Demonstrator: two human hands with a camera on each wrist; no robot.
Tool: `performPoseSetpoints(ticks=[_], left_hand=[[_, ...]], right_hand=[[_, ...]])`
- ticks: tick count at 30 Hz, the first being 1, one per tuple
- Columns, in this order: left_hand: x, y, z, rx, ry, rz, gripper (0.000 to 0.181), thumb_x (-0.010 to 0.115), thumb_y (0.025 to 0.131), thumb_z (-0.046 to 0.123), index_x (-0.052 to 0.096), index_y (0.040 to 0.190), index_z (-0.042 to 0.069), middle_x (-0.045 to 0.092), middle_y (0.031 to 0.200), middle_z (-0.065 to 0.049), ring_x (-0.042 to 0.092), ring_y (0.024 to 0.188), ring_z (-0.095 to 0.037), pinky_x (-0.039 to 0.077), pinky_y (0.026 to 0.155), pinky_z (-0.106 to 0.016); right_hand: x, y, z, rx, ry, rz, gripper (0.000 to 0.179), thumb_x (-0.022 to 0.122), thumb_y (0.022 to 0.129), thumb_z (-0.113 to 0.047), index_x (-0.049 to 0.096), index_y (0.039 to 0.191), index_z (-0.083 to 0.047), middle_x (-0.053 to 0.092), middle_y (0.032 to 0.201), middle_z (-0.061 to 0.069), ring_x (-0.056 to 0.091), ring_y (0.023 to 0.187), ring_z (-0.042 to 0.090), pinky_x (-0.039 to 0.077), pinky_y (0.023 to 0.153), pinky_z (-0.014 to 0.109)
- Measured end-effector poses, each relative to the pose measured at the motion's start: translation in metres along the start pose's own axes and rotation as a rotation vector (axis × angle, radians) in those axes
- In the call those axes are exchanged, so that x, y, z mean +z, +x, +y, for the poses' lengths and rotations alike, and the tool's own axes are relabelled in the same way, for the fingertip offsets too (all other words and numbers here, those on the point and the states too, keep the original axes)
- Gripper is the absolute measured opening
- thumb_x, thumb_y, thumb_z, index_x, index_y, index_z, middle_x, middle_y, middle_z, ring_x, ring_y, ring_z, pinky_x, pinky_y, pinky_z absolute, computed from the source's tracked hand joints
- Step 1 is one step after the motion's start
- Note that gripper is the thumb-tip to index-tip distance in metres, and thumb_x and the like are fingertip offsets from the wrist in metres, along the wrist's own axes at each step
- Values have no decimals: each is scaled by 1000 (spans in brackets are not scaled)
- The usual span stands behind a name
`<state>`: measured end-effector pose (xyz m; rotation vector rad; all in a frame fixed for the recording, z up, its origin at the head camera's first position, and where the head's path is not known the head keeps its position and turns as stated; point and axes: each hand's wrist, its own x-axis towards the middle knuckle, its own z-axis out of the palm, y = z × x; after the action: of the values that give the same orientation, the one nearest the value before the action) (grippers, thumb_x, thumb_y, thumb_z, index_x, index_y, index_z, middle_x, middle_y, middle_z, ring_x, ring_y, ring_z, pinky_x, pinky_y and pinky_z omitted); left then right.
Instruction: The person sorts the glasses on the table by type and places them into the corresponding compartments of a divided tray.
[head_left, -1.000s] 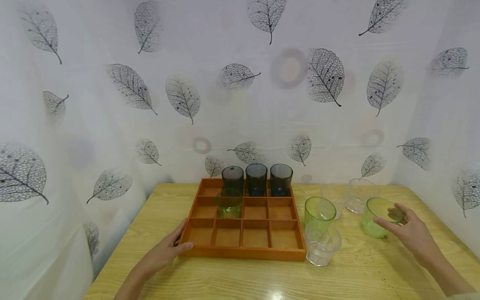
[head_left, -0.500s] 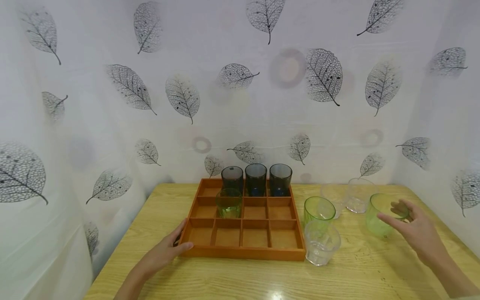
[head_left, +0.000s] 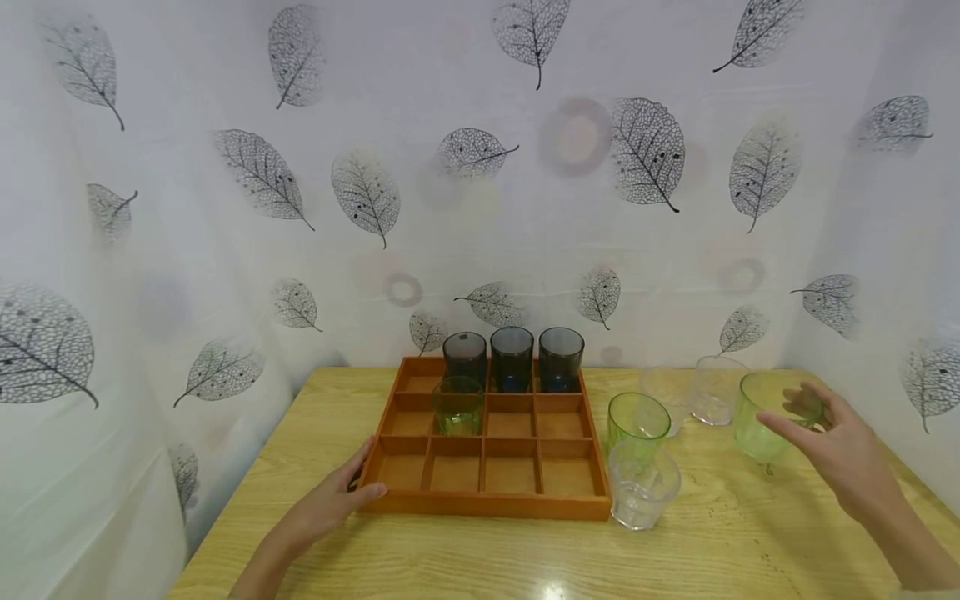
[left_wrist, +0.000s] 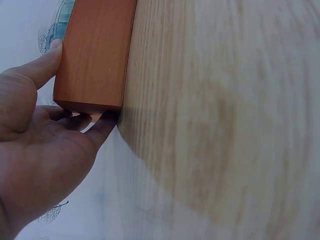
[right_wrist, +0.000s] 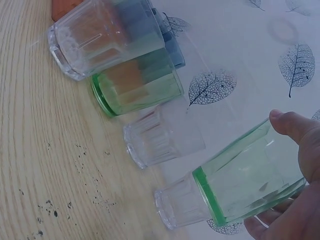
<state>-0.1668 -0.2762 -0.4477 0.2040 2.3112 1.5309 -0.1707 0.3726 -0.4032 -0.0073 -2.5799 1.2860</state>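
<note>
At the right side of the pale wood-grain bench (head_left: 510, 557), my right hand (head_left: 846, 457) holds a transparent, light-green round tumbler (head_left: 756, 427), glass or clear plastic, its rim up and its long axis close to upright. Its base looks lifted just off the surface. The orange-brown wooden tray (head_left: 487, 505), divided into three rows of four compartments, lies well apart to the left of this grip, its longer side running left to right across the bench. Between the two stand a second light-green tumbler (head_left: 624, 427) and, in front of it, a colourless faceted tumbler (head_left: 637, 502) beside the tray's front right corner; whether that one touches the wood, I cannot tell. Two more colourless tumblers (head_left: 716, 398) stand farther back.

My right grip is spread as wide as the tumbler's upper wall, thumb on one side near the rim, fingers curved round the other. My left hand (head_left: 330, 502), the nearer one to the tray, grips its front left corner, thumb at the top edge, fingers against the left side.

Inside the tray, three smoky blue-grey tumblers (head_left: 513, 360) occupy the back row's right-hand compartments, and a darker-looking green tumbler (head_left: 458, 407) sits in the middle row, second from left.
</note>
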Motion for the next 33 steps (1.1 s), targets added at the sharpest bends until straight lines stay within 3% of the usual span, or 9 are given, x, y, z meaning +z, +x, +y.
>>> performPoseSetpoints(ticks=[7, 16, 20, 27, 33], left_hand=[[1, 0, 1, -1, 4, 6, 86, 59, 107, 32, 1, 167, 11, -5, 172, -16, 0, 154, -45, 12, 120, -67], [-1, -1, 1, 4, 3, -6, 85, 58, 108, 32, 0, 167, 12, -5, 171, -18, 1, 153, -48, 13, 119, -67], [0, -1, 0, 7, 4, -5, 86, 58, 108, 31, 0, 167, 12, -4, 171, -18, 1, 153, -48, 13, 120, -67], [0, -2, 2, 2, 7, -4, 86, 58, 108, 32, 0, 167, 11, -5, 172, -17, 1, 154, -47, 12, 120, -67], [-1, -2, 3, -1, 6, -6, 86, 58, 108, 32, -1, 167, 11, -6, 172, -16, -1, 154, -45, 11, 120, -67]], right_hand=[[0, 3, -11, -16, -48, 1, 91, 68, 102, -34, 10, 166, -4, 41, 144, 21, 42, 119, 6, 29, 82, -1], [8, 9, -27, -55, 11, 2, 89, 70, 101, -29, 14, 164, 0, 47, 138, 4, 40, 113, -7, 35, 81, 1], [14, 13, -32, -80, 50, -6, 88, 70, 101, -24, 14, 164, 3, 47, 140, 12, 42, 114, -7, 38, 83, 2], [20, 17, -44, -71, 35, -36, 88, 68, 103, -28, 13, 164, 1, 41, 149, 27, 44, 119, 0, 38, 82, 2], [23, 24, -59, -70, 42, -56, 89, 69, 102, -31, 14, 165, -2, 42, 151, 29, 48, 120, 8, 40, 80, 3]])
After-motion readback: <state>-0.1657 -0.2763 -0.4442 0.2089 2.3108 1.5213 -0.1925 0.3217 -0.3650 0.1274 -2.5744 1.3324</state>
